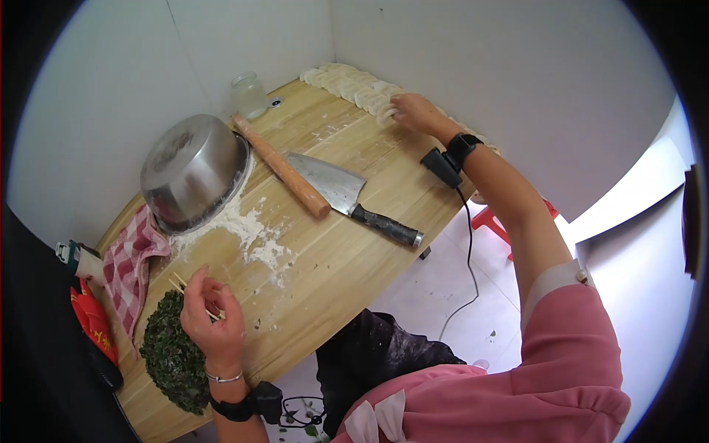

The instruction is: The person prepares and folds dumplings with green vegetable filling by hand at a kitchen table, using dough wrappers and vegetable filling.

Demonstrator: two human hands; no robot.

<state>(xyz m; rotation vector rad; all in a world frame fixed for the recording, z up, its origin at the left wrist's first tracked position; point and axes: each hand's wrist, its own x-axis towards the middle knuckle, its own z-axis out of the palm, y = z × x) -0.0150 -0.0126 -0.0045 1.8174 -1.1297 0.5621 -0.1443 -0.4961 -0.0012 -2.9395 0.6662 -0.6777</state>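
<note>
My left hand (214,317) is curled around a pair of thin wooden chopsticks (177,283), above the edge of a heap of chopped dark greens (173,351). Whatever holds the greens is hidden beneath them. At the far right of the wooden table, my right hand (417,114) has its fingers closed on a round dough wrapper (386,114). That wrapper is at the near side of overlapping rows of pale dough wrappers (346,83) along the wall. My wrist and forearm partly cover the rows.
An upturned metal bowl (196,173) stands by scattered flour (255,232). A rolling pin (284,168) lies across the blade of a cleaver (329,184). Behind are a glass jar (249,96) and, at left, a checked cloth (134,269). A cable (470,258) hangs from my right wrist device.
</note>
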